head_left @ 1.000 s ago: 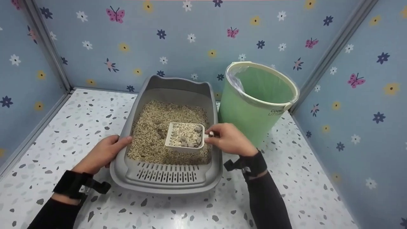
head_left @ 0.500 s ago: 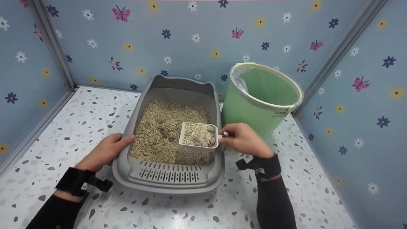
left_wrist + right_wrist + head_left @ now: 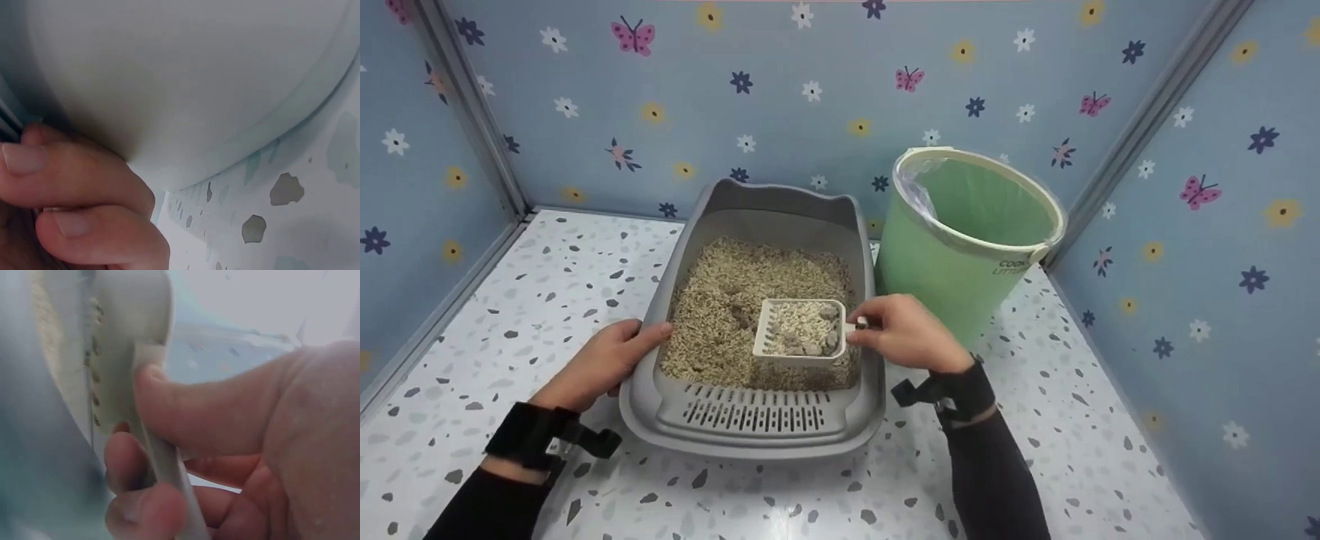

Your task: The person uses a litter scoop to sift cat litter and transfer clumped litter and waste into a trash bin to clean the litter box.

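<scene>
Hands: both occupied; right hand [image 3: 911, 330] pinching, left hand [image 3: 607, 356] bracing.
Right grasp: thumb and curled fingers hold the slim handle [image 3: 167, 467] of a white scoop [image 3: 799, 361], close to its pan.
Left grasp: thumb over the side rim of the grey litter tray [image 3: 750, 448], fingers bent underneath on the outer side.
Scoop position: roughly level above the front right part of the tray.
Scoop feel: I'd judge it light, stiff plastic, smooth enough to roll in a loose pinch; I'd hold where the handle meets the pan, since the load sits out front.
Scoop load: pale pellets [image 3: 802, 321] with grey clumps [image 3: 830, 311] mostly toward the handle side; they look crumbly to me.
Litter tray feel: rigid, probably weighty when filled; the rim is my choice of hold.
Litter tray contents: tan litter [image 3: 705, 337], a darker broken patch near the middle; slotted step [image 3: 755, 411] at the near end.
Bin [image 3: 937, 274]: green, just right of the tray, clear liner [image 3: 916, 191] inside; I cannot see its bottom.
Tabletop [image 3: 585, 262]: white, grey-speckled, carrying tray and bin.
</scene>
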A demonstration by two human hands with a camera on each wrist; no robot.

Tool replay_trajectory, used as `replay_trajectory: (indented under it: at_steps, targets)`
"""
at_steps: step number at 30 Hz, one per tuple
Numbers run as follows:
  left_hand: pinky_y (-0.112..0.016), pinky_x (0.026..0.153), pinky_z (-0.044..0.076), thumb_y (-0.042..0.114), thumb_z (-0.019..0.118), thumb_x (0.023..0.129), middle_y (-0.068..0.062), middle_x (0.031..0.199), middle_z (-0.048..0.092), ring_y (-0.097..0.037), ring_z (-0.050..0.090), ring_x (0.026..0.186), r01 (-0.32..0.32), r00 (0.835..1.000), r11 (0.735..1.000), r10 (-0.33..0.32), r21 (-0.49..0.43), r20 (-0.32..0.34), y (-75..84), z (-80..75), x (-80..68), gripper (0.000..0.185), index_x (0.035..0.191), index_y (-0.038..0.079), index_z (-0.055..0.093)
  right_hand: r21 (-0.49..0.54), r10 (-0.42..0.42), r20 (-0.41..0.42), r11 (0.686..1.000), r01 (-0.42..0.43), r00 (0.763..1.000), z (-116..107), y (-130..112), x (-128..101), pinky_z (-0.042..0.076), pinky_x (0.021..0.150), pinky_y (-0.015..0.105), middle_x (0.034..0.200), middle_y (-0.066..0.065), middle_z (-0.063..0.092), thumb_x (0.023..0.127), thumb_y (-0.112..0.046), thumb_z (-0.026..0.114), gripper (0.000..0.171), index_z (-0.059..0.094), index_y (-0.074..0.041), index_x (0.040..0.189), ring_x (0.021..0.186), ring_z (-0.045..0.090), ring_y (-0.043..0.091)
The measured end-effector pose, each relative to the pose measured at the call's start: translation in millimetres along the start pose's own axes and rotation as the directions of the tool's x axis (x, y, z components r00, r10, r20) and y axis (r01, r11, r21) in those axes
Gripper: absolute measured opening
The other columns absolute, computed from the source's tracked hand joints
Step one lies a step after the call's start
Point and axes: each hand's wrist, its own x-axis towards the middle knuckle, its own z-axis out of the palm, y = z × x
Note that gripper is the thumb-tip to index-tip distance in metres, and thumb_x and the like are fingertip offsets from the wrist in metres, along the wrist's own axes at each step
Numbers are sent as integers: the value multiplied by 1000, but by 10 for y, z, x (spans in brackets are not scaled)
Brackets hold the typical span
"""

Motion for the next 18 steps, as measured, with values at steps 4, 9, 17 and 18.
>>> replay_trajectory:
  at_steps: [4,9,17,18]
  targets:
    - [-26,43,40,62,57,113,-3,76,61,-8,44,51,-10,1000,1000,10,6,6,19,3,8,62,115,0,56,-8,34,-17,999,-34,999,-79,-16,-72,58,67,36,85,-5,74,100,-17,84,7,84,-14,107,72,66,14]
    - [-26,43,39,60,57,114,-3,76,61,-8,43,50,-9,1000,1000,9,4,0,14,-14,-11,58,112,2,55,-21,5,-2,1000,-5,1000,-31,-22,-5,58,72,36,89,-4,75,101,-21,83,10,84,-13,108,76,66,13]
    - [-26,42,39,60,57,114,-3,76,61,-8,43,50,-11,1000,1000,11,12,-9,2,-16,-13,60,114,0,56,-14,54,-7,998,-54,998,-83,33,-23,59,69,38,86,-5,74,102,-22,82,9,81,-14,105,72,66,15]
    - [-26,42,39,60,57,114,-3,76,60,-8,43,50,-10,1000,1000,11,12,-12,-4,-20,-15,59,113,1,55,-20,51,-3,998,-51,999,-67,17,-6,59,70,38,87,-4,74,102,-23,82,11,81,-13,107,74,66,15]
